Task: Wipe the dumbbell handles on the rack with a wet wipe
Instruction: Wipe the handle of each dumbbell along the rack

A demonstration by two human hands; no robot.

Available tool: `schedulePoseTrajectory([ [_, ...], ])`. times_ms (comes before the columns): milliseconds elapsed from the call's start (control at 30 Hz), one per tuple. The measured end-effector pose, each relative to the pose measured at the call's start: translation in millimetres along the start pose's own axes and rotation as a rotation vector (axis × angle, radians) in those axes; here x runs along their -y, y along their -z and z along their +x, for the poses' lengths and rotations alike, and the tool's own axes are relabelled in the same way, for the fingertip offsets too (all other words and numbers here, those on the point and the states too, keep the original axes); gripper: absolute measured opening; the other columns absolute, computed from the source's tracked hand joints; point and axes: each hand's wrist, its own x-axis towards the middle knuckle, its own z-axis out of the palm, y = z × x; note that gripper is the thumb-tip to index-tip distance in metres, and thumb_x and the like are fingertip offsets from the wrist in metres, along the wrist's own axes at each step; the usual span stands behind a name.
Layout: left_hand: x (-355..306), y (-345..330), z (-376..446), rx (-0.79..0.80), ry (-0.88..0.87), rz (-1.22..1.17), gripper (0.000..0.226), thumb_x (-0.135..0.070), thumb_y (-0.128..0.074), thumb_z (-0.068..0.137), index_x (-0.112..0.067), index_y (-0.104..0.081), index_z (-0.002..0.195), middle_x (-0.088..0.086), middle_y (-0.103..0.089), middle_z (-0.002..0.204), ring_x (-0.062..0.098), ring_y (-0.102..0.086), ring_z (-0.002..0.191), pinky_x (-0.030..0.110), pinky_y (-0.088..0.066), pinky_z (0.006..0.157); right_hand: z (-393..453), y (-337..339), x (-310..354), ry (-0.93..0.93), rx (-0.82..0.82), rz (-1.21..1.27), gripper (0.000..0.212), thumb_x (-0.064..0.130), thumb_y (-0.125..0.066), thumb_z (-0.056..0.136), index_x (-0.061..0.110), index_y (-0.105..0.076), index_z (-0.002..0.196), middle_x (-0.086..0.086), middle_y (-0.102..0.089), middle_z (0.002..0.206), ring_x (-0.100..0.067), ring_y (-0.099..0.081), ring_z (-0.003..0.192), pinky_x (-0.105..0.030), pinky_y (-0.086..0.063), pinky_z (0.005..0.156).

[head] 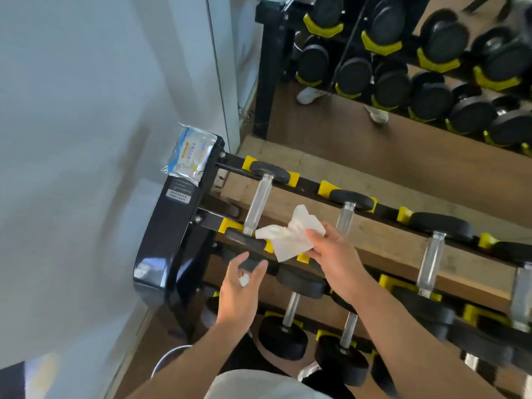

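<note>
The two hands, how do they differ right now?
The right hand pinches the white wet wipe over the top row of the rack; the left hand does not grip it. The right hand sits higher and further in; the left hand hangs lower, nearer the rack's end plate, fingers loosely spread with a small white scrap at them. Both are bare and reach toward the rack.

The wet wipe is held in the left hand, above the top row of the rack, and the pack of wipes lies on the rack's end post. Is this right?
Not quite: the head view shows the wet wipe held in the right hand, not the left. The rest is right.
</note>
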Motion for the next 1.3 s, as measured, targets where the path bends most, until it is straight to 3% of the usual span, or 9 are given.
schedulePoseTrajectory([
  [100,-16,-30,-21,0.056,0.047,-0.266,0.068,-0.095,-0.051,0.065,-0.038,-0.071,0.096,0.001,-0.063,0.093,0.018,-0.054,0.089,0.041,-0.042,0.094,-21,27,-5,-0.007,0.075,0.191,0.021,0.010,-0.052,0.100,0.017,-0.062,0.118,0.001,-0.075,0.106,-0.017,-0.070,0.101,-0.036,-0.055,0.089],
  [233,-29,-74,-50,0.115,-0.077,-0.203,0.047,-0.072,-0.063,0.072,-0.037,-0.075,0.101,-0.008,-0.061,0.073,0.010,-0.053,0.072,0.031,-0.041,0.073,-45,71,-13,-0.043,0.141,0.245,0.023,0.013,-0.052,0.100,0.019,-0.059,0.122,-0.004,-0.073,0.108,-0.024,-0.069,0.104,-0.042,-0.057,0.088],
  [467,-2,-153,-104,-0.065,-0.161,-0.012,0.028,-0.049,-0.070,0.090,-0.025,-0.070,0.075,-0.012,-0.051,0.052,0.004,-0.045,0.050,0.016,-0.035,0.050,-66,141,-5,-0.054,0.189,0.178,0.037,0.037,-0.068,0.088,0.024,-0.059,0.121,-0.011,-0.067,0.114,-0.027,-0.064,0.110,-0.045,-0.053,0.098],
  [767,13,-168,-122,-0.218,-0.021,-0.111,0.012,-0.036,-0.074,0.090,-0.026,-0.075,0.095,-0.004,-0.063,0.071,0.010,-0.052,0.061,0.015,-0.039,0.047,-72,154,-6,-0.065,0.012,0.166,0.029,0.050,-0.055,0.093,0.034,-0.056,0.116,-0.003,-0.068,0.115,-0.021,-0.066,0.106,-0.031,-0.058,0.075],
  [933,13,-165,-104,-0.109,0.083,-0.177,0.019,-0.041,-0.060,0.100,-0.029,-0.071,0.110,0.002,-0.065,0.062,0.003,-0.048,0.045,0.025,-0.038,0.059,-73,155,-6,0.394,0.022,-0.273,0.017,0.041,-0.055,0.097,0.036,-0.065,0.110,0.012,-0.072,0.102,-0.005,-0.067,0.101,-0.027,-0.056,0.085],
  [1033,7,-165,-93,-0.026,0.091,-0.270,0.022,-0.030,-0.054,0.101,-0.027,-0.075,0.110,0.009,-0.068,0.068,0.007,-0.046,0.048,0.023,-0.032,0.049,-74,159,-16,0.693,0.299,-0.808,0.036,0.011,-0.055,0.099,0.032,-0.062,0.127,0.019,-0.057,0.134,0.005,-0.050,0.125,-0.016,-0.044,0.101],
  [1100,4,-163,-85,0.067,0.075,-0.349,0.028,-0.019,-0.050,0.098,-0.024,-0.078,0.102,0.011,-0.070,0.077,0.013,-0.053,0.059,0.025,-0.031,0.050,-74,158,-20,0.648,0.479,-1.053,0.042,0.020,-0.051,0.100,0.036,-0.053,0.139,0.024,-0.033,0.152,0.005,-0.023,0.143,-0.017,-0.026,0.113],
  [1167,2,-158,-77,0.131,0.069,-0.378,0.032,-0.013,-0.047,0.098,-0.023,-0.078,0.099,0.012,-0.068,0.081,0.015,-0.054,0.064,0.025,-0.030,0.049,-74,156,-19,0.503,0.535,-0.976,0.038,0.035,-0.038,0.105,0.042,-0.050,0.140,0.027,-0.026,0.156,0.008,-0.015,0.144,-0.013,-0.019,0.113],
  [1300,-1,-143,-60,0.227,0.080,-0.306,0.028,-0.024,-0.051,0.100,-0.028,-0.077,0.109,0.010,-0.065,0.078,0.013,-0.052,0.058,0.021,-0.030,0.048,-58,145,-4,0.274,0.250,-0.652,0.044,0.058,-0.054,0.091,0.040,-0.053,0.131,0.026,-0.054,0.130,0.002,-0.052,0.122,-0.009,-0.046,0.084],
])
